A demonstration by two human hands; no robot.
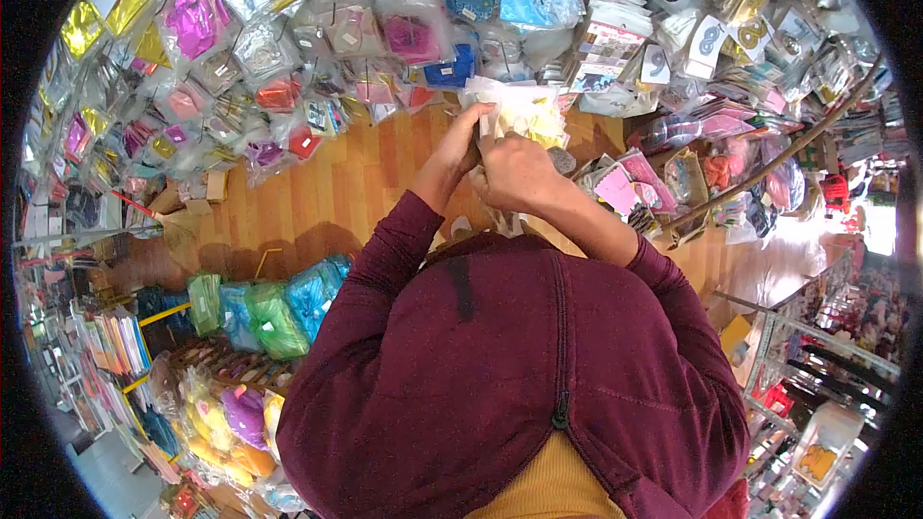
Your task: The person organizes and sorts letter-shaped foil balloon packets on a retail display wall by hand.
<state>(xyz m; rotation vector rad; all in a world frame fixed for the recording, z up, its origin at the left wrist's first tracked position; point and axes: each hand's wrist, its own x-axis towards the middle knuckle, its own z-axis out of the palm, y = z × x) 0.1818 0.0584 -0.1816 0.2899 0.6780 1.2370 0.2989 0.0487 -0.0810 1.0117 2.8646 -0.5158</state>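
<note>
Party-supply shop, as I log it: clear-bagged foil balloons and number packs heaped beyond my fingers, bagged ribbon bundles near my elbow side, stocked display racks along the wooden floor.

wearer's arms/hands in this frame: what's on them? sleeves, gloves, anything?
Both arms wear long maroon knit sleeves, pushed up short of the wrists; they belong to a maroon zip-front cardigan over a mustard top. The left hand and right hand are bare: no gloves. No rings, watch or markings are discernible.
</note>
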